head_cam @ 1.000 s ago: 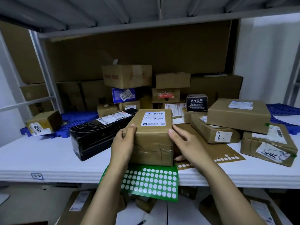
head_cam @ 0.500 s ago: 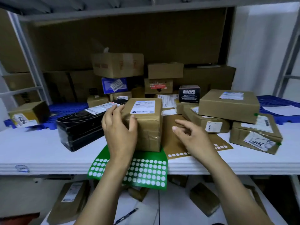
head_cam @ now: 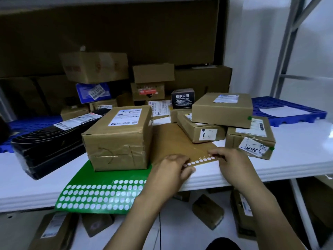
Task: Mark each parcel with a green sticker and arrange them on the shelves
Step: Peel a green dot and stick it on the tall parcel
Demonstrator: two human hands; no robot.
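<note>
parcel lies up and left of both hands, left hand nearer

the white shelf (head_cam: 297,159) carries everything at its front edge. the parcel (head_cam: 119,139) to be marked, a taped brown carton with a white label on top, stands left of centre, its long axis running away from the person and leaning a little to the right. its near end rests on the green sticker sheet (head_cam: 100,193), which hangs over the shelf lip. just beside the carton's right flank lies a brown sheet (head_cam: 180,141), and both hands are on that one, not on the green.

the left hand (head_cam: 171,170) has its fingers curled on the sheet's near left corner and seems to pinch it. the right hand (head_cam: 232,163) pinches at the row of pale dots (head_cam: 201,160) along the front edge. whether a sticker has lifted is too small to tell.

judged from here, the carton sits up and to the left of both grips, and the left hand is the nearer. the green sheet is also on that side, close to the left wrist. two cartons on the right show a green dot (head_cam: 249,118); none is visible on this one.
</note>
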